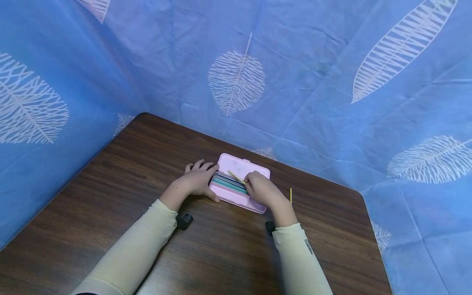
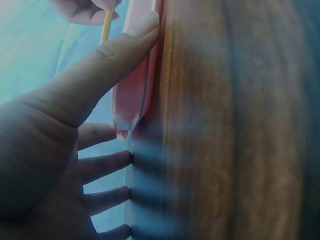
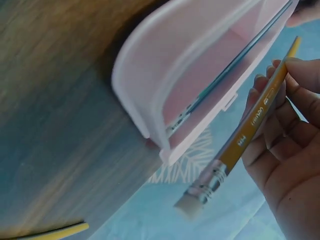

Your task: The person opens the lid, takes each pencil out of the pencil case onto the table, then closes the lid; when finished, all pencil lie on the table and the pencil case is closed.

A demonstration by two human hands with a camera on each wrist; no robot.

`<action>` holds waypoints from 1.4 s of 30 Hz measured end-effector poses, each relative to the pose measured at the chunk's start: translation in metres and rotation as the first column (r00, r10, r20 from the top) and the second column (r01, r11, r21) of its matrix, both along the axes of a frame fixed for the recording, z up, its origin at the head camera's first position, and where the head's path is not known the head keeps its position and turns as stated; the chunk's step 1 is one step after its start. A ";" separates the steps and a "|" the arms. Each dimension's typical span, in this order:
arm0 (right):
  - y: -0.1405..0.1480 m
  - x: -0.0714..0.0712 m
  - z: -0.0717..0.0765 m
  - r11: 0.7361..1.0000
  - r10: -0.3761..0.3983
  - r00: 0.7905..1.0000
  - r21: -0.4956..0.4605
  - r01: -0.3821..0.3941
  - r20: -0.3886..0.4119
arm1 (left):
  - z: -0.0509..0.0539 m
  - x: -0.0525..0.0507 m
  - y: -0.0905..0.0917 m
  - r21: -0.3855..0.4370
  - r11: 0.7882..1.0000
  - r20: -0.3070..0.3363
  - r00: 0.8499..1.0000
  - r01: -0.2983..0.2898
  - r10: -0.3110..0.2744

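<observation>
Hands (image 1: 197,181) (image 1: 262,189): left wide, pencil (image 3: 252,122) in right's pinch

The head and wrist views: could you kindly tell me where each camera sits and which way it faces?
Head: worn on the head, facing forward and down at the open pink plastic pencil case; left hand, right hand and pale yellow sleeves show.
Left wrist: worn there, facing the case's side; left hand large, right hand partly visible.
Right wrist: worn there, facing the case and the yellow eraser-tipped pencil the right hand pinches.
Both wrist views share the case and held pencil.
</observation>
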State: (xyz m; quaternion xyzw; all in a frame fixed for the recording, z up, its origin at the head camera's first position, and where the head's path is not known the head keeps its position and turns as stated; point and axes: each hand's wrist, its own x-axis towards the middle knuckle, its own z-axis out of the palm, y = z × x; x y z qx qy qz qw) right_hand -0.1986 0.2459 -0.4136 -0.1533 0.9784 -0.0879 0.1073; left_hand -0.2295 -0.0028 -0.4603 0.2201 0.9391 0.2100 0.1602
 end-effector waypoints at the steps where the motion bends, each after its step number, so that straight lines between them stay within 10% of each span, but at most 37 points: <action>1: 0.002 0.001 0.000 1.000 -0.012 1.000 -0.001 0.012 0.004 | 0.000 0.000 0.000 0.002 1.000 0.001 1.000 0.001 -0.001; 17: 0.048 0.018 0.011 0.976 -0.216 0.975 0.019 0.218 -0.059 | 0.002 0.003 0.000 0.005 1.000 -0.003 1.000 -0.003 0.003; 33: 0.098 0.033 0.011 0.888 -0.454 0.888 -0.039 0.458 0.075 | 0.002 0.002 0.000 -0.002 1.000 0.010 1.000 -0.002 0.002; 42: 0.138 0.034 -0.015 0.858 -0.503 0.858 -0.058 0.510 0.107 | 0.003 0.002 0.000 0.002 1.000 0.014 1.000 -0.003 0.003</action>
